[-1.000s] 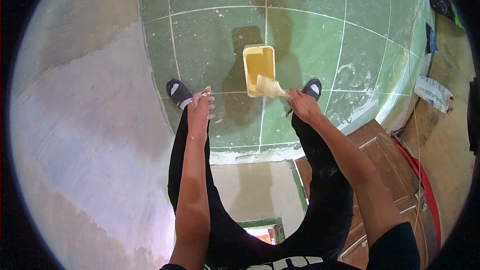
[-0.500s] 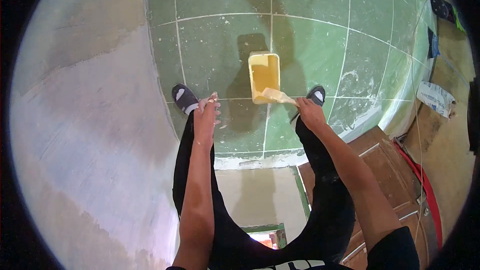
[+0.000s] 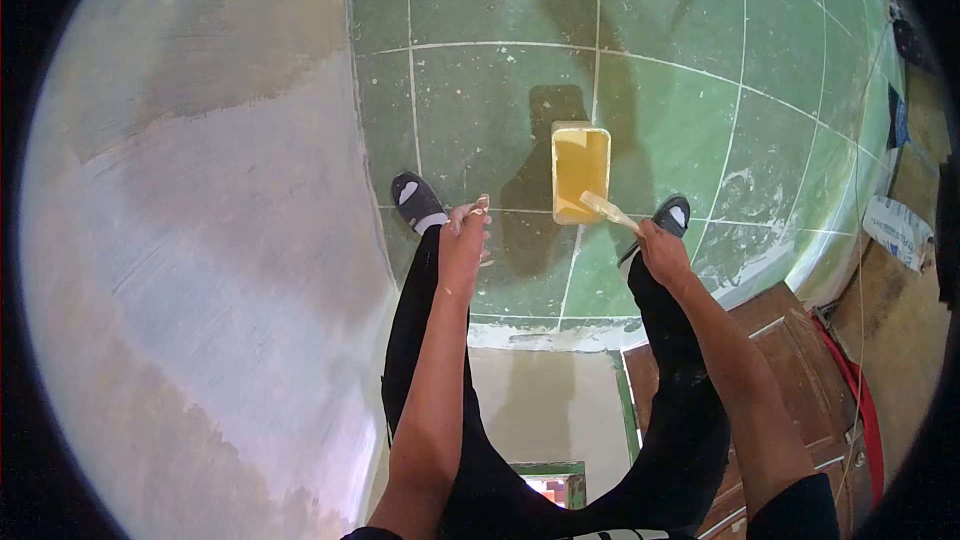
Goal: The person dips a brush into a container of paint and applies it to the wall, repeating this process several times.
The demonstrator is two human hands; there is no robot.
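Observation:
My right hand (image 3: 664, 252) is closed around the handle of a pale flat-headed spatula (image 3: 612, 211), coated in something whitish. Its head points up and left, over the lower right rim of a yellow rectangular tub (image 3: 581, 128). The tub stands on the green tiled floor between my feet, with yellowish walls inside. On the left, my left hand (image 3: 463, 237) has curled fingers smeared with white material, near my left shoe. Something thin and pale shows at its fingertips, too small to name.
To the left rises a wall (image 3: 230, 210) with whitish and beige coated patches. A printed white bag (image 3: 897, 231) lies at the right, beside a hanging cord (image 3: 858, 270). Behind my legs are a brown wooden door (image 3: 775, 365) and red cloth (image 3: 862, 415). Dark shoes (image 3: 417, 198) flank the tub.
The view has shifted, so the tub and hands appear further right and slightly lower. The spatula has turned in my right hand, its head now narrower in view and nearer the tub's right rim.

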